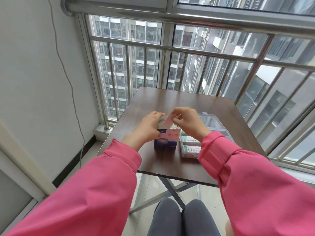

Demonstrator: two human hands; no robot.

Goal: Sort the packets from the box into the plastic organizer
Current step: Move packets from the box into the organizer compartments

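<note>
Box (166, 140) sits upright on the desk (170, 160), top open, pale packets (173, 127) showing inside. Its pink flap (167, 121) stands up at the mouth.

Right hand (186, 121): fingers curled, pinching the flap's top edge. Could be a packet being drawn out rather than a flap; can't tell from this angle. Left hand (150, 126): fingers wrapped around the box's left side and rim, steadying it.

Organizer (207, 133) is just right of the box, touching or nearly so, lid open toward the railing (187, 50). Near compartments already hold green-and-white labelled packets (190, 148); far compartments look clear, contents not readable.

Step in hand, my read: getting access to the box, or pulling the next packet. Sorting partly done.

Next move calls for: left keeps the box pinned so it doesn't tip, right goes into the mouth, pinches one packet, lifts it clear of the flap, carries it right into a free compartment. Packets look loosely jammed, so pulling one may drag out others.
</note>
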